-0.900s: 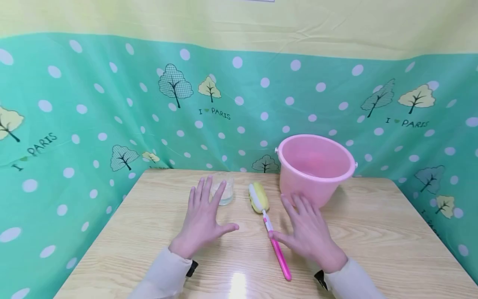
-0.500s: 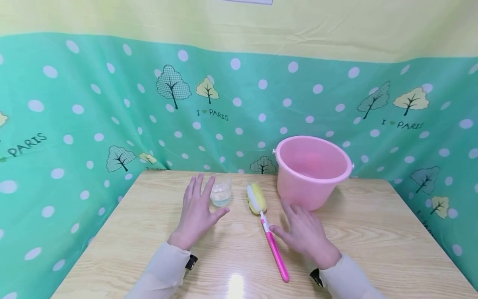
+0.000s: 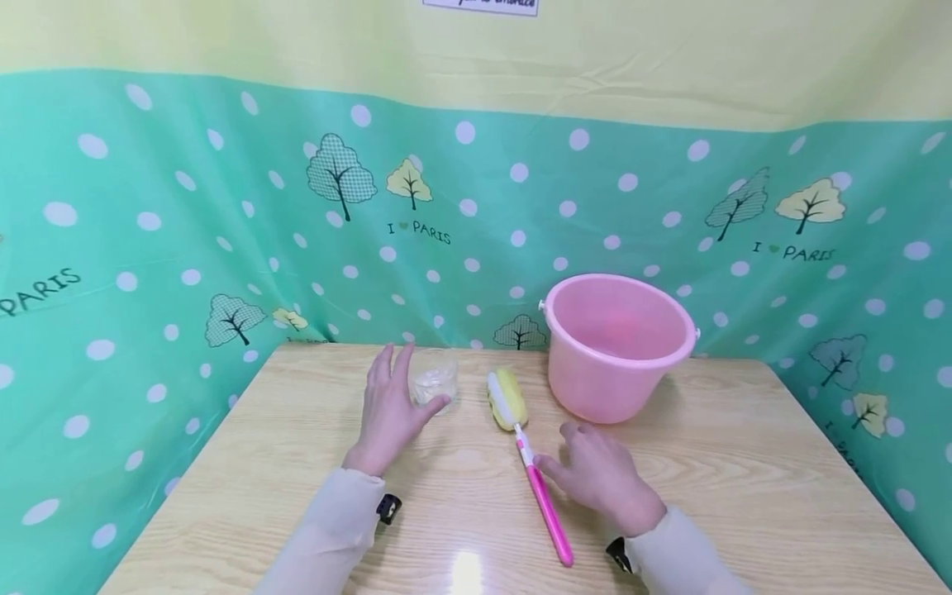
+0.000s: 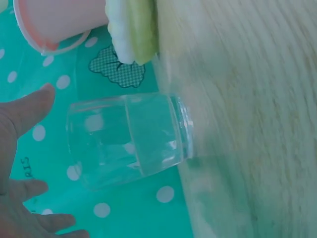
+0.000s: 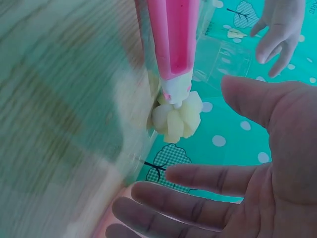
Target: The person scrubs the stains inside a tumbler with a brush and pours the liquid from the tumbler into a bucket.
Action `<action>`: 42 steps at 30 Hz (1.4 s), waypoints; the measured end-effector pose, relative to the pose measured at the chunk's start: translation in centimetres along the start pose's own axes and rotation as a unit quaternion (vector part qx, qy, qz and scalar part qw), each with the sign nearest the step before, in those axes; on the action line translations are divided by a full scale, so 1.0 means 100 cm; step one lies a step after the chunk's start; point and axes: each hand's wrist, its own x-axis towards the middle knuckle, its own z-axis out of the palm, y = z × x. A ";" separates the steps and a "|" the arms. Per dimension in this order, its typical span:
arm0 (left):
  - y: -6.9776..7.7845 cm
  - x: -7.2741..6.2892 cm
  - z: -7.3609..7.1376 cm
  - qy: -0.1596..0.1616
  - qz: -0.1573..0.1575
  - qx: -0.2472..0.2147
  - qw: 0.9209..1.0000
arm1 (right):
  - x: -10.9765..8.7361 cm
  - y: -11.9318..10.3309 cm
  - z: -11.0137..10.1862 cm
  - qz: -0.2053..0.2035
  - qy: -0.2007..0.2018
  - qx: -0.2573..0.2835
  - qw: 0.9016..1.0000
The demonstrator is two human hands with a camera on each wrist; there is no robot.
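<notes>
A clear drinking glass (image 3: 437,387) stands upright at the back of the table, with what looks like clear liquid low inside it. My left hand (image 3: 387,413) is at its left front, thumb and fingers spread; a gap shows between them and the glass (image 4: 129,139) in the left wrist view. To the right lies a sponge bottle brush (image 3: 546,512) with a pink handle and a yellow-and-white head. My right hand (image 3: 598,475) is beside its handle, thumb close to it. Its fingers are extended, holding nothing, in the right wrist view, where the brush handle (image 5: 173,39) lies beyond them.
A pink bucket (image 3: 602,392) stands at the back right of the wooden table (image 3: 744,463), behind my right hand. A green and yellow printed curtain (image 3: 476,215) hangs along the back and both sides.
My left hand has narrowed its spread and come closer to the glass's left side. My right hand has drawn back slightly from the bucket. The view has shifted a little.
</notes>
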 end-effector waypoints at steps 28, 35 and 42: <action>-0.004 0.021 0.027 -0.049 -0.157 -0.137 0.977 | 0.007 -0.020 0.015 0.020 -0.067 0.046 0.996; -0.005 0.023 0.029 -0.050 -0.170 -0.153 0.972 | 0.007 -0.023 0.019 0.018 -0.084 0.051 0.995; -0.007 0.023 0.030 -0.053 -0.183 -0.179 0.965 | 0.006 -0.025 0.023 0.002 -0.084 0.050 0.995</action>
